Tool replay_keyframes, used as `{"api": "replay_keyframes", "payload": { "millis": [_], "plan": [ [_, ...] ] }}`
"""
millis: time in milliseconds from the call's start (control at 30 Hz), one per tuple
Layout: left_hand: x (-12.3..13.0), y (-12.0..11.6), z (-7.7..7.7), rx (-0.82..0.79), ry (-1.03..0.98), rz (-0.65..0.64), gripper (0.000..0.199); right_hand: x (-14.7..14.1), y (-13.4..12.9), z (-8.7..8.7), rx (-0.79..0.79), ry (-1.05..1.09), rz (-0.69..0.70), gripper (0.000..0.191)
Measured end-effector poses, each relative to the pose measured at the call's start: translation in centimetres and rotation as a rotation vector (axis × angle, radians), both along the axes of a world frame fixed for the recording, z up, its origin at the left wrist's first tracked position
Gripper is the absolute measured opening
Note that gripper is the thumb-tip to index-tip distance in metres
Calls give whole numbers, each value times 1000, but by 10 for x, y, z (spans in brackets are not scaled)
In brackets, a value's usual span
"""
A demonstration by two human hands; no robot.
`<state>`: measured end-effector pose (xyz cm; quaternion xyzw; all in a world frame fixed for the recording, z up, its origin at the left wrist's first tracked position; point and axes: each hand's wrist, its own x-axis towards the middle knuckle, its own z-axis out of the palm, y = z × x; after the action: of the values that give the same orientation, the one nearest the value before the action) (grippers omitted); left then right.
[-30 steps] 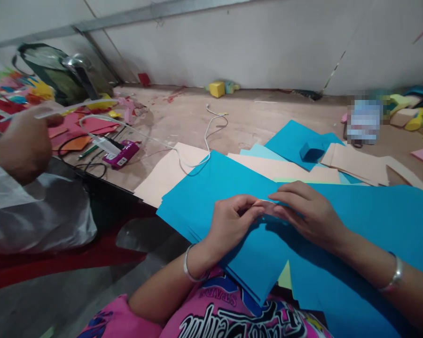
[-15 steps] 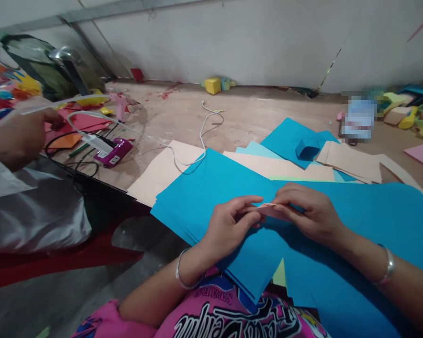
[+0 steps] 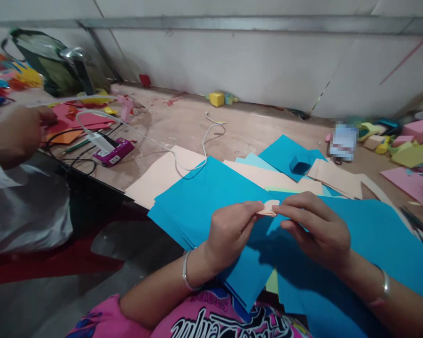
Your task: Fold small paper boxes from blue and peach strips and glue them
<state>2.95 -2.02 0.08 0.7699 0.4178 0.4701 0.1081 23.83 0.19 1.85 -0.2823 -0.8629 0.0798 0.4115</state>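
Observation:
A small piece of peach paper (image 3: 268, 207), folded into layers, is held up over the blue sheets. My left hand (image 3: 230, 230) is closed on its left end, thumb and finger pinched together. At the right end, a fingertip of my right hand (image 3: 315, 230) touches the paper, while the thumb stands apart below. The other right fingers stretch forward, loosely bent. Large blue paper sheets (image 3: 200, 202) lie under both hands. Beyond them are a small folded blue paper piece (image 3: 299, 165) and a stack of peach paper (image 3: 334, 177).
On the left, a co-worker's hand (image 3: 17, 131) is over red paper (image 3: 88, 119). A purple power adapter (image 3: 115, 152) with a white cable (image 3: 205, 141) lies nearby. A yellow paper cube (image 3: 216, 99) sits by the wall. Scissors (image 3: 421, 230) and folded paper pieces (image 3: 421, 131) lie right.
The folded peach paper has turned, showing its lighter face. My right thumb has come away from it, and my left fingers have closed tighter. The view has tilted upward.

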Motion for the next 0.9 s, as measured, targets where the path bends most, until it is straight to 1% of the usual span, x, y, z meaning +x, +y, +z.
{"api": "replay_keyframes", "payload": {
  "millis": [67,200,333,400,467,533,600,700,767,900],
  "plan": [
    [0,2,2,55,24,-26,17,0,1,2,-44,36,13,22],
    [-1,2,2,74,54,-24,18,1,6,-1,-172,78,58,19],
    [-2,2,1,62,65,0,17,2,7,-2,-178,71,96,21],
    [-2,3,0,78,63,-29,18,2,6,-2,-193,72,81,19],
    [-2,5,-1,78,58,-68,17,1,6,-2,-206,78,39,18],
    [0,6,-1,53,46,-93,17,2,6,-2,-183,72,-14,22],
    [2,7,-2,14,28,-101,17,2,5,-1,-114,49,-35,29],
    [5,8,-2,-50,7,-100,18,4,4,2,-42,8,23,36],
    [7,8,-1,-74,-5,-103,18,5,3,5,-37,-2,25,34],
    [10,9,0,-69,-6,-135,18,5,6,5,-69,21,-23,24]
  ]
}}
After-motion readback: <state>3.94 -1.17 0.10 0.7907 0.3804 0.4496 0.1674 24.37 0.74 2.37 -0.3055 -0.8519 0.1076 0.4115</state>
